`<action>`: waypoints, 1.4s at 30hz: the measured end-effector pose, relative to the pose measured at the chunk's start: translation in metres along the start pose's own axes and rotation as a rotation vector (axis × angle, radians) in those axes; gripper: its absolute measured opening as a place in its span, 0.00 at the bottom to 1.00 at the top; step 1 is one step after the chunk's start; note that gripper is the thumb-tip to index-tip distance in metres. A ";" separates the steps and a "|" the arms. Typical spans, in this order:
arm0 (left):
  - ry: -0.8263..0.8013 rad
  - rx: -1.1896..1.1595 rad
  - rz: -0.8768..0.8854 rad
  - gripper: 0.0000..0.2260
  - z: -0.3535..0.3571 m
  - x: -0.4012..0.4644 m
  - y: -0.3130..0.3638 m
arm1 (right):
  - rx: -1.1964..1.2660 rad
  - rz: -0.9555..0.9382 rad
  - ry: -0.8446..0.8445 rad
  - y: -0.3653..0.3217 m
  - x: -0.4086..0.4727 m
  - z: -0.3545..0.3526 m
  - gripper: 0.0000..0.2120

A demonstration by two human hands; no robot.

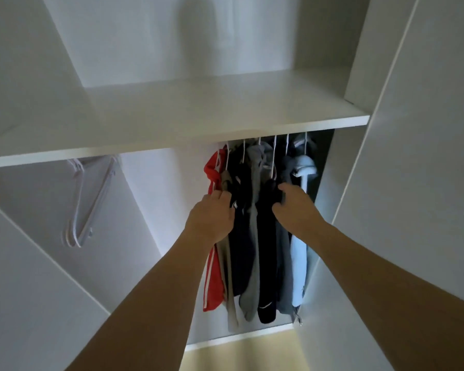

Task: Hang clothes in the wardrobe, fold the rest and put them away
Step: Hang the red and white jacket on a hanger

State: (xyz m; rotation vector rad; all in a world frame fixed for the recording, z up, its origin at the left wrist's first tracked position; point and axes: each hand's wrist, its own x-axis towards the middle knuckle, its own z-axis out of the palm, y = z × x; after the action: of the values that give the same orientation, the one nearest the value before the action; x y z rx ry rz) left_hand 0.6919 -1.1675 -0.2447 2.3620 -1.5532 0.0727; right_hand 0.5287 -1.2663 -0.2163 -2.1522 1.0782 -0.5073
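White wardrobe walls (150, 199) stood all around, with a wide shelf (198, 129) across the top. Under the shelf, a row of clothes (255, 236) hung on hangers, packed close on the right side. A red top (212, 277) hung at the left end of the row, a light blue top (298, 263) near the right end, and dark and grey ones between.

Both arms reached straight forward into the row. The left hand (212, 218) had its fingers curled into the cloth just beside the red top. The right hand (295, 207) gripped a black top (267, 263) near its shoulder. The clothes hung long, straight down, right in front of both hands and touching them. Both hands looked about the same way in, so neither one was clearly nearer. It looked like the hands were set to push the row apart or fix one top on its hanger.

Two or three spare white hangers (83, 210) hung well apart on the left with nothing on them.

The rail was hidden behind the shelf edge. The fingertips were buried in the cloth, so I could not tell just which top the left hand held. The bottom of the wardrobe was dim.
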 end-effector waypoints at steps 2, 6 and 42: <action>0.025 -0.044 0.053 0.17 0.009 -0.020 0.014 | -0.031 0.036 0.031 0.012 -0.032 -0.007 0.22; -0.043 -0.032 0.203 0.19 0.030 -0.042 0.026 | -0.130 0.129 0.072 0.032 -0.079 -0.008 0.18; -0.429 -0.173 1.483 0.15 0.102 -0.502 0.363 | -0.113 1.144 0.659 0.146 -0.740 -0.006 0.24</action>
State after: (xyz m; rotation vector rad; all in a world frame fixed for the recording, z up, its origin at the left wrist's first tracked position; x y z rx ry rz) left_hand 0.1449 -0.8828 -0.3638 0.6623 -2.9508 -0.2415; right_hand 0.0131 -0.7315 -0.3489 -1.0882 2.4526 -0.5777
